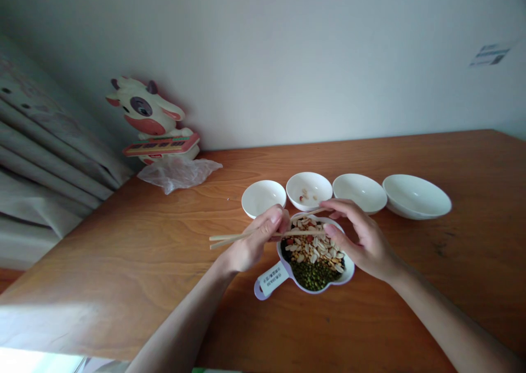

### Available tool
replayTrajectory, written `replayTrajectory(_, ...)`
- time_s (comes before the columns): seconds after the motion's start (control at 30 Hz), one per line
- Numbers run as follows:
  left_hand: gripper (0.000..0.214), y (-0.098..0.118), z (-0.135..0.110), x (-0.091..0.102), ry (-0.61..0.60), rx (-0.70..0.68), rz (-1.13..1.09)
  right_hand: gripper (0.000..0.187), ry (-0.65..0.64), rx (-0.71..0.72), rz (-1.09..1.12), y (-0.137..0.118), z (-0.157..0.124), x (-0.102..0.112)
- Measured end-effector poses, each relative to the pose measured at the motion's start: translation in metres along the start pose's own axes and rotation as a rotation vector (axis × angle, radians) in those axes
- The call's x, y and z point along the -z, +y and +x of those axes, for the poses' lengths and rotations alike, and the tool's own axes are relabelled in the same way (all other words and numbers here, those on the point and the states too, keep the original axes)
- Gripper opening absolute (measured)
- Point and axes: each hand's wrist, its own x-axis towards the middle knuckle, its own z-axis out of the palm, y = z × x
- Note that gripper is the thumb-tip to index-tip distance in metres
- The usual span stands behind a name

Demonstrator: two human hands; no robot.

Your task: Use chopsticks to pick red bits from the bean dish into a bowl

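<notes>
Pale wooden chopsticks (pixel 250 234) run through my left hand (pixel 255 239), its fingers (pixel 273 215) curled shut around them near the middle, which leaves the blunt ends sticking out to the side and lets the tips reach across the dish. My right hand (pixel 364 239) arches over those tips, its fingers (pixel 341 204) curved and held a narrow way from the thumb (pixel 331 230); I cannot tell whether they touch the sticks. Under both hands, a white lobed dish (pixel 349 269) sits on the wooden counter (pixel 123 241), its short handle and paper label (pixel 273 279) turned toward my left side. It holds a heap of split peanuts (pixel 314 247), with green mung beans (pixel 312 277) on the side nearest me and dark beans (pixel 285 250) along the left edge. Having it this close seems to keep it within easy reach of both hands. Just beyond it, four white bowls stand in a row, probably spaced so that each is easy to reach: the second from the left (pixel 308 191) has a few peanuts in it. Farther left, a cow figure (pixel 152 115) stands against the wall (pixel 287 61) behind a crumpled plastic bag (pixel 176 174), beside a grey curtain (pixel 49 148).
</notes>
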Motion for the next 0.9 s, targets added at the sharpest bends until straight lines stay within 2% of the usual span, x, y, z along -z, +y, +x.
replayTrajectory(0.13, 0.055, 0.007, -0.003, 0.007, -0.083, 0.016, 0.02, 0.03, 0.124, -0.032, 0.034, 0.006, 0.0, 0.003)
replayTrajectory(0.23, 0.062, 0.011, -0.004, 0.009, -0.128, -0.002, 0.079, 0.022, 0.123, -0.062, 0.051, 0.009, 0.001, 0.006)
replayTrajectory(0.3, 0.068, 0.011, -0.004, 0.008, -0.094, -0.021, 0.143, 0.019, 0.118, -0.048, 0.049, 0.01, 0.001, 0.007)
replayTrajectory(0.4, 0.075, 0.007, -0.001, 0.006, 0.034, -0.063, 0.211, 0.017, 0.116, -0.032, 0.045, 0.01, 0.002, 0.008)
replayTrajectory(0.53, 0.081, 0.003, 0.004, 0.007, 0.171, -0.14, 0.199, 0.015, 0.109, -0.033, 0.041, 0.01, 0.001, 0.009)
replayTrajectory(0.73, 0.094, 0.007, 0.005, 0.013, 0.165, -0.224, 0.104, 0.013, 0.117, -0.013, 0.029, 0.01, 0.002, 0.011)
replayTrajectory(0.9, 0.087, 0.009, 0.003, 0.01, 0.174, -0.158, 0.124, 0.013, 0.101, -0.015, 0.021, 0.011, 0.002, 0.011)
